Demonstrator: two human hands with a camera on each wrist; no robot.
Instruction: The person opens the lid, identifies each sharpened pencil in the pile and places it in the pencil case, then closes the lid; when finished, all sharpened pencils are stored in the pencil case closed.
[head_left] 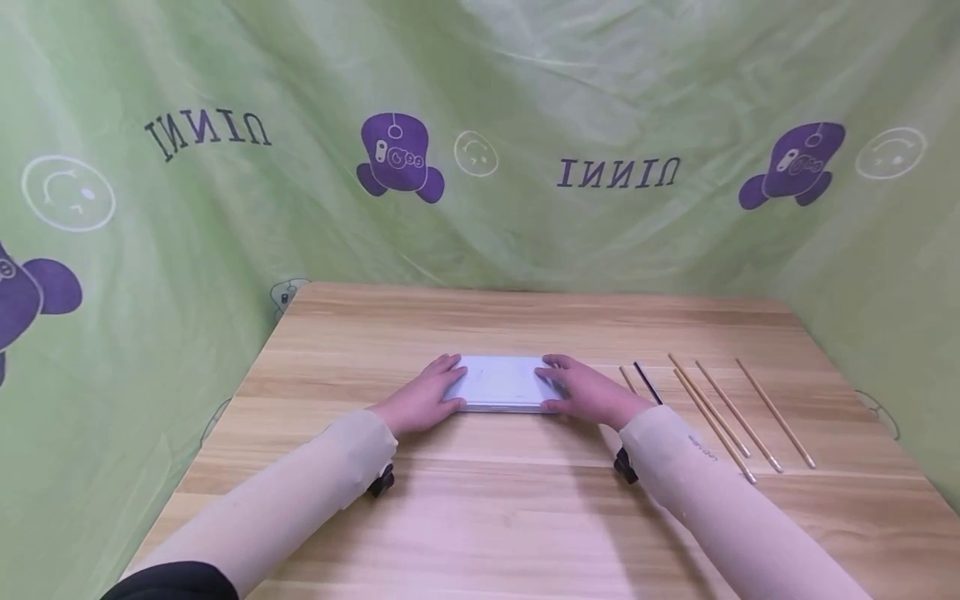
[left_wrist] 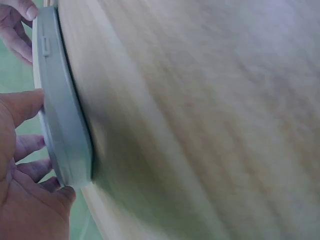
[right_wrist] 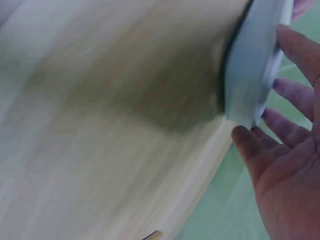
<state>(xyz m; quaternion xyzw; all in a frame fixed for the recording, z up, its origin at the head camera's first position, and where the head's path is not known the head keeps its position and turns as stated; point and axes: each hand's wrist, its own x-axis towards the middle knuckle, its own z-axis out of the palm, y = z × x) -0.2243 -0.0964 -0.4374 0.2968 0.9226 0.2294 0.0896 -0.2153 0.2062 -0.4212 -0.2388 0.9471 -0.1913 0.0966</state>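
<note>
A flat, pale blue case (head_left: pixel 501 380) lies on the wooden table between both hands, its long side facing me. On its front wall, a small clasp (left_wrist: pixel 46 46) shows in the left wrist view; the lid is down. My left hand (head_left: pixel 423 397) holds the left end, thumb at the near corner and fingers spread round the side and far corner. At the opposite end, my right hand (head_left: pixel 592 392) grips in the same manner, its fingertips (right_wrist: pixel 241 134) at the case's edge in the right wrist view. The inside of the case is hidden.
Several slim wooden pencils (head_left: pixel 776 413) with pale ends lie slanted on the table (head_left: pixel 480 517), right of the case. A black one (head_left: pixel 648 382) lies among them, partly behind my right forearm. A green printed curtain (head_left: pixel 510 225) encloses the table's back and sides.
</note>
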